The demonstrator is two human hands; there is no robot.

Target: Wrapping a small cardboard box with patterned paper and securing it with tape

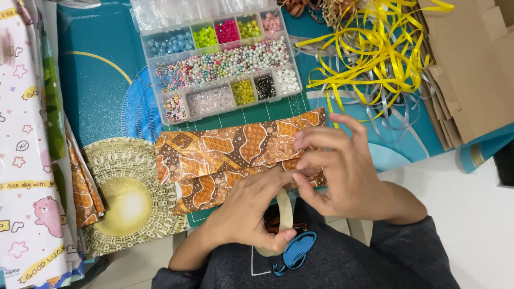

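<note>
Teal table covering (96, 69) – white floor (471, 214) – even light.

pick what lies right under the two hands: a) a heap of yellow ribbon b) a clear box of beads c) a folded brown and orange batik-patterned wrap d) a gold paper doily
c: the left hand and right hand meet at the edge of the folded batik-patterned wrap, while the bead box, yellow ribbon and gold doily lie apart from them.

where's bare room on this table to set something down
Bare blue mat shows left of the bead organizer, above the gold doily. It is crowded around the yellow ribbon, the cardboard and the folded batik paper.
</note>
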